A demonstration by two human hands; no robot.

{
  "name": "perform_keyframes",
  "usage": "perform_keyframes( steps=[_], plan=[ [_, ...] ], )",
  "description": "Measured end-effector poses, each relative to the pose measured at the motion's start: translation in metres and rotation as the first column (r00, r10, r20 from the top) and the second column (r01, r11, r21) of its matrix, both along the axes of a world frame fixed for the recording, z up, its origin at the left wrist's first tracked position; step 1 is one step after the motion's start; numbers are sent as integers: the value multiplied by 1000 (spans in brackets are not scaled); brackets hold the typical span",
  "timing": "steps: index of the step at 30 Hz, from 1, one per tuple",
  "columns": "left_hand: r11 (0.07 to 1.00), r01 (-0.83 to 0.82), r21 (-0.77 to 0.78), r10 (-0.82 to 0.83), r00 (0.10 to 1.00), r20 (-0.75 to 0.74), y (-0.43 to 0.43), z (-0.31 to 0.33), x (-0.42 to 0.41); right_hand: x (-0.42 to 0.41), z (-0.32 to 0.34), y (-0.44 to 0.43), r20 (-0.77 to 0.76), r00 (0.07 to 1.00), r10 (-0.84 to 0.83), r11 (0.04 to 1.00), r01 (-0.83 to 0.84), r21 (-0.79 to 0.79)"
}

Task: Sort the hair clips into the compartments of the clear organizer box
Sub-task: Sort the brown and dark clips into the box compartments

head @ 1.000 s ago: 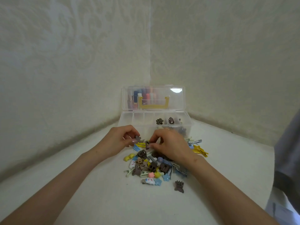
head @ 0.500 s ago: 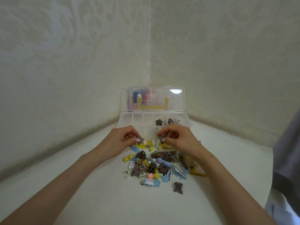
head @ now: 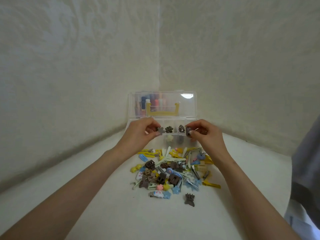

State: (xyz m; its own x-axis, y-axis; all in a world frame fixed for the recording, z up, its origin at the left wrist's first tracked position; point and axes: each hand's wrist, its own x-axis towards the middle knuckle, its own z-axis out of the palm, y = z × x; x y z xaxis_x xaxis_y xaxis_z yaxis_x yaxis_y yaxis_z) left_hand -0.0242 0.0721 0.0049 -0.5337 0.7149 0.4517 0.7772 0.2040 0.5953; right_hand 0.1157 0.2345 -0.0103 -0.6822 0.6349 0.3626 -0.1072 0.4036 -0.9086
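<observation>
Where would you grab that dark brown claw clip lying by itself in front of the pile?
Probably the brown claw clip is best pinched across its wider near end, coming straight down from above. It lies flat on the white surface, teeth pointing toward the pile, apart from the other clips, so both its sides are free to close on without nudging anything.

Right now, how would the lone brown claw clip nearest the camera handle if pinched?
The brown claw clip looks like small moulded plastic: probably light and stiff. Its toothed shape likely won't roll. Lying apart from the pile, it should lift cleanly.
</observation>
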Motion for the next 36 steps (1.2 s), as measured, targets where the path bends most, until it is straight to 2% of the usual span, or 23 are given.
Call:
perform_keyframes(
  steps=[5, 10, 14, 19, 23, 27, 36],
  plan=[
    [994, -69, -88, 55, 987, -150, 41, 6, -11, -1, -1, 0, -22, 1000, -16, 1000, 15, -15],
    [975, -104, -196, 75, 985, -153, 62, 0, -19, -3, -4, 2, -30, 999, -33, 999, 32, -35],
    [985, -58, -160, 38, 991, -126, 54, 1, -14, -3, -3, 3, -44, 999, -7, 997, 4, -78],
    [997, -39, -71, 28, 989, -147, 29, 1, -2, -1, 0, 6, -116, 993, 1, 977, -25, -210],
    [995, -47, -84, 34, 988, -152, 11, -6, 3, 2, 2, 13, -204, 979, 26, 926, -100, -363],
    [995, -66, -77, 55, 989, -136, 0, -14, 2, 6, 2, 16, -245, 969, 39, 898, -141, -417],
    [997, -64, -48, 58, 991, -120, -4, -16, 0, 5, 2, 21, -132, 982, -137, 938, 85, -337]
  ],
)
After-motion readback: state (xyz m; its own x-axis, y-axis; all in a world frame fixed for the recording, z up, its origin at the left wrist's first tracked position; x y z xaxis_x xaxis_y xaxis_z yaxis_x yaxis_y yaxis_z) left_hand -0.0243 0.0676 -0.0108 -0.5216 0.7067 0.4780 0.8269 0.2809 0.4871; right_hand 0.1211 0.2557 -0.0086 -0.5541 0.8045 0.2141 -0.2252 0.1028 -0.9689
